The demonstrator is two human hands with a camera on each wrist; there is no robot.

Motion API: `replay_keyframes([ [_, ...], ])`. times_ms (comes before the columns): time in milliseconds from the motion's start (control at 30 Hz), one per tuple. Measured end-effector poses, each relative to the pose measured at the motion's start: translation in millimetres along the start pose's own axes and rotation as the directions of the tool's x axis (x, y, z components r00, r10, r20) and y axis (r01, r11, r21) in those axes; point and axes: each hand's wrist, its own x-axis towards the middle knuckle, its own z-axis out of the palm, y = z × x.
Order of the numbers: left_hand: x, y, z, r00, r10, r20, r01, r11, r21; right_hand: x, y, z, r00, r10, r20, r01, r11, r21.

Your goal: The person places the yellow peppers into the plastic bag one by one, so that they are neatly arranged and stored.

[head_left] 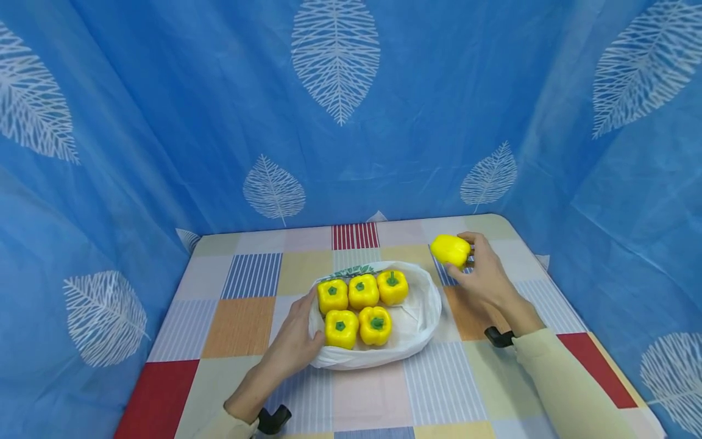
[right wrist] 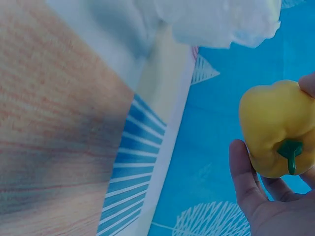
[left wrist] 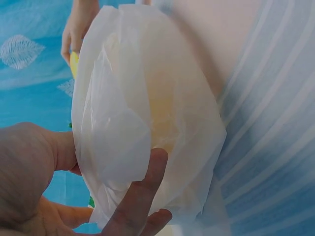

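Note:
A white plastic bag (head_left: pixel 378 360) stands on the table with its rim spread wide. Inside it sit several yellow bell peppers (head_left: pixel 364 291) with green stems, grouped toward the left. My left hand (head_left: pixel 293 338) grips the bag's left side; the left wrist view shows its fingers (left wrist: pixel 142 191) against the outside of the thin plastic (left wrist: pixel 118 123). To the right of the bag, my right hand (head_left: pixel 485 274) holds another yellow bell pepper (head_left: pixel 450 250) above the table. In the right wrist view this pepper (right wrist: pixel 275 118) lies between thumb and fingers, its green stem showing.
A patchwork-patterned cloth (head_left: pixel 241 332) covers the table. Blue curtains (head_left: pixel 395 152) with white leaf prints stand along the back and both sides. Green print (head_left: pixel 356 271) shows on the bag's far inner wall. Dark straps (head_left: pixel 498 336) sit at the wrists.

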Motion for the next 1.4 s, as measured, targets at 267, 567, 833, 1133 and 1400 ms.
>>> replay_keyframes([
  [267,-1.1,-1.0,2.7,1.0,0.012,-0.006,-0.012,1.0,-0.021,-5.0,-16.4,-0.2,0.995,-0.093,-0.031,0.092,0.995,-0.031],
  [567,-1.7,-2.3,5.2,1.0,-0.01,-0.013,0.01,1.0,-0.016,-12.6,-35.6,-3.9,0.985,-0.165,-0.047,0.162,0.984,-0.071],
  [833,-2.7,-3.9,2.8,1.0,-0.012,-0.012,0.012,1.0,-0.029,-17.7,-61.6,1.8,0.982,-0.187,-0.012,0.187,0.982,-0.034],
  [1133,-3.9,-2.5,0.7,1.0,0.003,-0.018,-0.004,0.999,-0.037,-24.1,-74.5,8.1,0.96,-0.278,0.042,0.281,0.952,-0.124],
  [1400,-6.8,-4.1,1.3,1.0,0.001,-0.021,-0.001,1.0,-0.026,-35.0,-78.6,16.5,0.951,-0.275,0.143,0.292,0.949,-0.118],
])
